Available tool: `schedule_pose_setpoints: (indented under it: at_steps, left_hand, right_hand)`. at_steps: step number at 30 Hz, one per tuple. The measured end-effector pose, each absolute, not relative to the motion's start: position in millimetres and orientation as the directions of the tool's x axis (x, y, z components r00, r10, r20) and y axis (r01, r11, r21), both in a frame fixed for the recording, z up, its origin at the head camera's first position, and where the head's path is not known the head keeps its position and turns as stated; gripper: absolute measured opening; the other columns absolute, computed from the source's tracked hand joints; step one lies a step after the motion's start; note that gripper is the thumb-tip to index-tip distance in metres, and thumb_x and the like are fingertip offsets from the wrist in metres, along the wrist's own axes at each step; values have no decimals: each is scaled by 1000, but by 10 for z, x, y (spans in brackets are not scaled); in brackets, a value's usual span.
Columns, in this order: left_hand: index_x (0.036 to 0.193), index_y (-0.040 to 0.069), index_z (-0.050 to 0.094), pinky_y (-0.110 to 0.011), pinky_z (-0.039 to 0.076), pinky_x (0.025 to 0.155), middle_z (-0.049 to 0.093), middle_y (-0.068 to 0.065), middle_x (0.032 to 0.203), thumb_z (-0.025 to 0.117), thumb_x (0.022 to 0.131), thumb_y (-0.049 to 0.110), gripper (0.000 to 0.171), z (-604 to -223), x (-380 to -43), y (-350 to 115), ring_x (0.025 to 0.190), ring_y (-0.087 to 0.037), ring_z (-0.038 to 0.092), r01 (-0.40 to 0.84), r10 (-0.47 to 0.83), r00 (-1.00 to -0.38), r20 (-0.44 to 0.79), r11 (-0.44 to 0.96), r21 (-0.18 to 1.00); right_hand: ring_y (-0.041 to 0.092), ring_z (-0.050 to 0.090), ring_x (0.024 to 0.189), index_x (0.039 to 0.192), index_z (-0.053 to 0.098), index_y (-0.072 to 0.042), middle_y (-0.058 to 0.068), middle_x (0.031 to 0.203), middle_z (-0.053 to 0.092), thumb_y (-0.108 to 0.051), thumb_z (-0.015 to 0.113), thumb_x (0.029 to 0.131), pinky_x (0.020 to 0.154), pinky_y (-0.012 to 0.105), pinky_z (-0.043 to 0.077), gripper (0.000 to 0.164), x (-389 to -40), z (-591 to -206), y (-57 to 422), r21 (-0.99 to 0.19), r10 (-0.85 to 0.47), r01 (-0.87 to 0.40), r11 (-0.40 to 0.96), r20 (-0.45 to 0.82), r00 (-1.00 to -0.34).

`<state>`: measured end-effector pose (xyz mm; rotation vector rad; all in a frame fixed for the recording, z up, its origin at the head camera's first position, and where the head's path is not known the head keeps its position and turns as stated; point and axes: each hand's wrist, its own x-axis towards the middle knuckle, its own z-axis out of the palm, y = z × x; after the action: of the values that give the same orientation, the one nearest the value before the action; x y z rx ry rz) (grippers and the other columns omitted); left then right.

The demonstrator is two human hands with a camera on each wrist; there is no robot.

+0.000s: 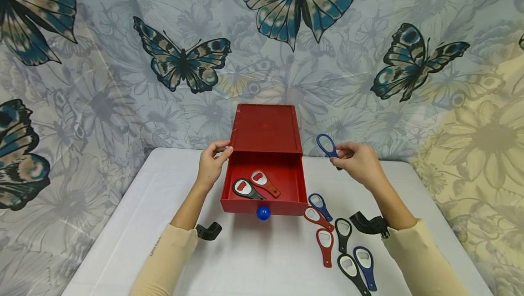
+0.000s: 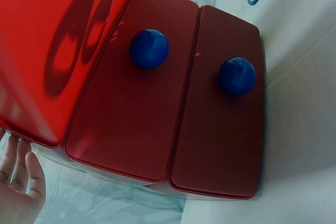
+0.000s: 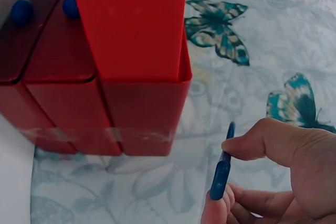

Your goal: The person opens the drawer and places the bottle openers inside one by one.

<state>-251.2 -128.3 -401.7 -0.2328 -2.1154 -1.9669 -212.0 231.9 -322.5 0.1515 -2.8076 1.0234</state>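
Note:
My right hand (image 1: 360, 162) pinches a blue bottle opener (image 1: 327, 146) between thumb and fingers, raised to the right of a red drawer unit (image 1: 266, 127). In the right wrist view that blue opener appears nearly edge-on. The unit's top drawer (image 1: 282, 168) is pulled out. Inside it lie a black bottle opener (image 1: 243, 188) and a red bottle opener (image 1: 265, 183). My left hand (image 1: 210, 164) touches the left side of the unit near the drawer opening; in the left wrist view its fingers (image 2: 21, 161) look fairly straight against the edge.
Several more bottle openers in red, black and blue lie on the white table (image 1: 135, 223) to the drawer's right front, including a red one (image 1: 325, 246). Two lower drawers with blue knobs (image 2: 149, 49) are closed. A butterfly-print cloth (image 1: 184, 118) hangs right behind the unit.

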Motion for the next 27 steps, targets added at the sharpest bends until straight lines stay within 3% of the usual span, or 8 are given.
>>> schedule_pose_setpoints:
  at_steps: [27]
  left_hand:
    - [122,-5,60,-13,50,77,59,-19,129,65,94,11,33,-4092,-2567,-1290,92,1,58,284,-60,-955,290,85,955]
  right_hand:
    - [21,64,75,107,68,8,16,84,69,-7,74,79,60,12,48,32,-2041,-3001,1953,-624,-155,-279,730,247,-957]
